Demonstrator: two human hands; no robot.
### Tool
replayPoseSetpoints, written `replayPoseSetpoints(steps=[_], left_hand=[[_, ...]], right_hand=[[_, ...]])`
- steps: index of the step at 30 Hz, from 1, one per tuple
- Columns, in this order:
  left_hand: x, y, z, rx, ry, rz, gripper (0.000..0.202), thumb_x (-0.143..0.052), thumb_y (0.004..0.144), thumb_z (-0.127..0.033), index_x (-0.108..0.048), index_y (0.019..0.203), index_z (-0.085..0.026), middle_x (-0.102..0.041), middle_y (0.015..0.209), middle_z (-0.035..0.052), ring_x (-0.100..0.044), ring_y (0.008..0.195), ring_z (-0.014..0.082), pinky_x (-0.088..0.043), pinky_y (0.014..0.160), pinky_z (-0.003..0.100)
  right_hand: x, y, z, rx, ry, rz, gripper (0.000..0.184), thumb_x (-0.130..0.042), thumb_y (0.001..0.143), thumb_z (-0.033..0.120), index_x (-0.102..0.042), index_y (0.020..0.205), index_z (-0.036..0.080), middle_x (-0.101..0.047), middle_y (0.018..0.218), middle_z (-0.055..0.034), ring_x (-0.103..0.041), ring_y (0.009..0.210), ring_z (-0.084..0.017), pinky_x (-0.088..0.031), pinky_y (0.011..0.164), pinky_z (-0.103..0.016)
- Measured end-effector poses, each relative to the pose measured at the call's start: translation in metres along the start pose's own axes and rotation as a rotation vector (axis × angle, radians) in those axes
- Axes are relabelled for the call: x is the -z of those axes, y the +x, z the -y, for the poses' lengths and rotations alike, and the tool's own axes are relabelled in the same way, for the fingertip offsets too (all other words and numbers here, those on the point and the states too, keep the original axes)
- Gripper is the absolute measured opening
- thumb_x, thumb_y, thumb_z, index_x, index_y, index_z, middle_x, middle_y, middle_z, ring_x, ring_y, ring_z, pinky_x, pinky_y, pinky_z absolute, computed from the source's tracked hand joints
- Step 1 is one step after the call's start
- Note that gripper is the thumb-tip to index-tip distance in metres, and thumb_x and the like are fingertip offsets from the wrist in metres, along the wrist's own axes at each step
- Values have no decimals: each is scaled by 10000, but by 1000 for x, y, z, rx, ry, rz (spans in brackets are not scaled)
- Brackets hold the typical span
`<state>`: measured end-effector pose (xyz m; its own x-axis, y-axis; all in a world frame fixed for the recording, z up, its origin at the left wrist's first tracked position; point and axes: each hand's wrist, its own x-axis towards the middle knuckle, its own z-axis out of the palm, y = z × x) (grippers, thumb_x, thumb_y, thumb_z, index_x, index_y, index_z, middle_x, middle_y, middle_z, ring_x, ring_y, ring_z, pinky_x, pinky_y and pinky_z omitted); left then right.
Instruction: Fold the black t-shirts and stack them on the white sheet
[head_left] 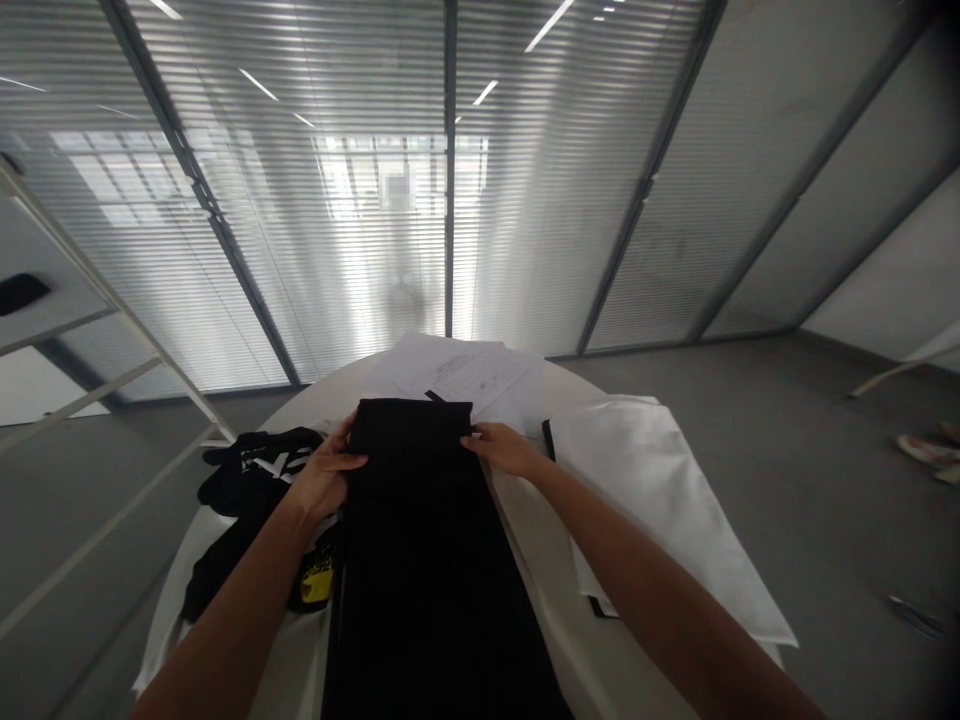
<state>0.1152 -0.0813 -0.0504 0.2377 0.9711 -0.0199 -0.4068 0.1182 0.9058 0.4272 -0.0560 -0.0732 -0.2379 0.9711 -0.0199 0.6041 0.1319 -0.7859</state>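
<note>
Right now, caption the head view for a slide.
Left hand and right hand pinch the far end of a black garment on a white table, papers beyond.

Round white table [322, 400] layout.
At centre, long black folded cloth [427, 560]; white paper sheets [465, 375] at 12 o'clock, black printed garment [255, 470] at 9, white fabric sheet [645, 480] at 3.

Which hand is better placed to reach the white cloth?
Likely right. The right hand holds the black cloth at the edge next to the white cloth; the left hand is on the far side.

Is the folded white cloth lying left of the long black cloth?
No, the folded white cloth lies right of the long black cloth.
</note>
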Motion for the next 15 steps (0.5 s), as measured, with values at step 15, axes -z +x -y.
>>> replayPoseSetpoints(steps=[15], left_hand=[[-6,16,-11,-232,271,-55,669,-695,536,-22,-620,1179,-193,-685,1136,30,-609,1081,230,-447,984,350]], right_hand=[[10,-6,19,1,759,-157,331,-751,656,345,-542,864,196,-607,818,6,-567,718,-138,-466,581,-250]])
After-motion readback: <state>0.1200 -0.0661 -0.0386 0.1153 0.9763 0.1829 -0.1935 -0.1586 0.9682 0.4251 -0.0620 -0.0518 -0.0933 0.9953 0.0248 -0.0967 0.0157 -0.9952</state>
